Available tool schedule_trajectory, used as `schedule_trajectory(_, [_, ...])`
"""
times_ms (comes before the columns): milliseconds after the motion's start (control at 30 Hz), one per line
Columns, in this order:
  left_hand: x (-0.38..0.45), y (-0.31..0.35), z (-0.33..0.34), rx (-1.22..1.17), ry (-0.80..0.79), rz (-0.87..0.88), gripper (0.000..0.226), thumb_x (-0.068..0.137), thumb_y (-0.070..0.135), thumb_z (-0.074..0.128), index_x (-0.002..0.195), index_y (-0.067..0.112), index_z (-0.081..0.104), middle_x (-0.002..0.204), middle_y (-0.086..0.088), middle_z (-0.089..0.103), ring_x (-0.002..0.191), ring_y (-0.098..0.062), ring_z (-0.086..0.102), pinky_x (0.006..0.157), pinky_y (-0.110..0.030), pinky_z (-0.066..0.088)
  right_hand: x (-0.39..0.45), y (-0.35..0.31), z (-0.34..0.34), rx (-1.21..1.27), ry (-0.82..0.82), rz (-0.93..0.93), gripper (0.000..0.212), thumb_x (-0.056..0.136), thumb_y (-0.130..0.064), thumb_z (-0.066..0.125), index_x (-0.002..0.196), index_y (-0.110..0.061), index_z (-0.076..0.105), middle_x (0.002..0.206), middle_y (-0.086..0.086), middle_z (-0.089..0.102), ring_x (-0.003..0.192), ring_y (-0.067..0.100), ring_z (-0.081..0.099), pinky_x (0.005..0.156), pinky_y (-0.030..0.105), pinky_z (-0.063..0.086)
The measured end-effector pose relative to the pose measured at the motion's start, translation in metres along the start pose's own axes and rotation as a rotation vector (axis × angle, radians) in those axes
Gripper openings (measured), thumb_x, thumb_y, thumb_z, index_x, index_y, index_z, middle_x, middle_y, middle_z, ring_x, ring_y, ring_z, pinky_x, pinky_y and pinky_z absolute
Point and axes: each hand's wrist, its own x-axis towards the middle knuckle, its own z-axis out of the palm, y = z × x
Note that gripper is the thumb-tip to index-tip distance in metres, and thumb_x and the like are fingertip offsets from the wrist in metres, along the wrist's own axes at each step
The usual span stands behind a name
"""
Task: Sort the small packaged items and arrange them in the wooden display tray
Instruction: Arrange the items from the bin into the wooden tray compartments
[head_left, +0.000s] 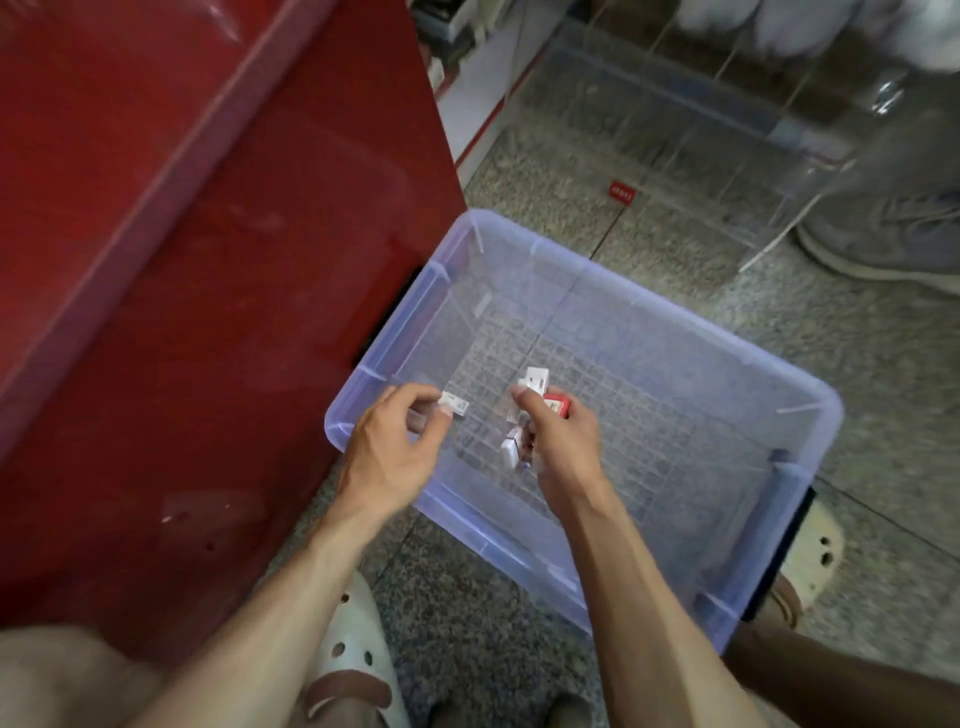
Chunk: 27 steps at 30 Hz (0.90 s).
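A clear bluish plastic bin (800, 395) sits on the speckled floor, its gridded bottom almost bare. My left hand (387, 457) hovers over the bin's near-left corner and pinches one small white packaged item (453, 402) between thumb and fingers. My right hand (563, 441) is over the middle of the bin, closed around a bunch of small white and red packets (535, 382), some sticking out above the fist and some below it (514, 449). No wooden display tray is in view.
A tall red cabinet (182, 260) stands right against the bin's left side. A clear acrylic divider rack (701, 119) sits on the floor behind, with a small red tag (622, 195) nearby. Someone's grey shoe (893, 244) is far right. My white clog (358, 654) is below.
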Motion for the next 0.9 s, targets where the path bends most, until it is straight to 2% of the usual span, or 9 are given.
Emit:
schedule_trajectory(33, [-0.007,0.007,-0.008,-0.048,0.016,-0.011,0.01,0.093,0.026,0.063,0.102,0.022,0.066,0.101,0.002,0.067,0.082,-0.001,0.061,0.079,-0.019,0.05,-0.012,-0.007,0.0,0.037,0.003,0.004,0.024,0.088,-0.014,0.073,0.074,-0.011,0.054,0.054,0.002,0.044,0.048,0.02,0.041,0.043,0.025,0.032])
schedule_trajectory(67, [-0.015,0.012,-0.016,-0.102,0.042,-0.018,0.007,0.093,0.027,0.064,0.098,0.025,0.066,0.099,0.002,0.069,0.082,-0.002,0.063,0.08,-0.02,0.051,-0.024,-0.014,0.001,0.064,-0.002,0.001,0.023,0.089,-0.015,0.073,0.075,-0.011,0.054,0.053,0.001,0.043,0.048,0.02,0.04,0.044,0.026,0.033])
schedule_trajectory(167, [-0.048,0.028,-0.042,-0.291,0.144,-0.052,0.014,0.081,0.046,0.06,0.089,0.036,0.066,0.09,0.003,0.07,0.086,-0.017,0.069,0.081,-0.047,0.057,-0.066,-0.033,0.005,0.109,-0.041,-0.024,0.019,0.089,-0.019,0.073,0.081,-0.012,0.057,0.054,-0.001,0.043,0.051,0.018,0.039,0.051,0.028,0.034])
schedule_trajectory(233, [-0.074,0.034,-0.062,-0.373,0.21,-0.049,0.023,0.076,0.054,0.056,0.09,0.039,0.068,0.087,0.003,0.071,0.087,-0.021,0.07,0.078,-0.052,0.057,-0.097,-0.046,0.01,0.139,-0.069,-0.041,0.016,0.091,-0.018,0.072,0.084,-0.012,0.058,0.052,-0.003,0.042,0.05,0.015,0.038,0.051,0.028,0.033])
schedule_trajectory(300, [-0.102,0.039,-0.082,-0.431,0.257,-0.042,0.018,0.082,0.047,0.059,0.093,0.035,0.068,0.086,0.001,0.072,0.086,-0.021,0.07,0.077,-0.047,0.058,-0.13,-0.059,0.016,0.153,-0.104,-0.066,0.017,0.092,-0.017,0.071,0.081,-0.013,0.057,0.049,-0.007,0.04,0.048,0.013,0.037,0.05,0.026,0.034])
schedule_trajectory(367, [-0.131,0.04,-0.102,-0.505,0.323,-0.027,0.006,0.093,0.026,0.062,0.094,0.031,0.066,0.088,0.0,0.071,0.085,-0.019,0.071,0.069,-0.033,0.058,-0.164,-0.068,0.021,0.158,-0.14,-0.097,0.022,0.093,-0.014,0.069,0.076,-0.013,0.055,0.047,-0.007,0.04,0.045,0.012,0.037,0.045,0.023,0.034])
schedule_trajectory(433, [-0.159,0.039,-0.121,-0.562,0.392,-0.011,0.015,0.096,0.013,0.059,0.096,0.026,0.066,0.09,0.0,0.07,0.082,-0.012,0.071,0.065,-0.028,0.055,-0.197,-0.074,0.027,0.157,-0.181,-0.131,0.022,0.094,-0.013,0.067,0.076,-0.011,0.055,0.05,-0.002,0.042,0.044,0.012,0.04,0.042,0.022,0.035])
schedule_trajectory(700, [-0.243,0.019,-0.19,-0.788,0.706,0.017,0.014,0.096,0.006,0.057,0.096,0.016,0.066,0.084,0.0,0.067,0.07,-0.004,0.067,0.058,-0.019,0.052,-0.309,-0.072,0.081,0.122,-0.328,-0.209,0.012,0.094,-0.016,0.068,0.093,-0.007,0.061,0.058,0.002,0.048,0.051,0.014,0.045,0.05,0.026,0.038])
schedule_trajectory(900, [-0.28,-0.002,-0.236,-0.821,0.81,0.046,0.01,0.096,0.015,0.058,0.102,0.018,0.065,0.094,0.001,0.069,0.077,-0.007,0.069,0.063,-0.019,0.053,-0.371,-0.063,0.137,0.105,-0.448,-0.195,0.019,0.094,-0.009,0.065,0.078,-0.006,0.056,0.055,0.003,0.041,0.04,0.011,0.042,0.042,0.021,0.035])
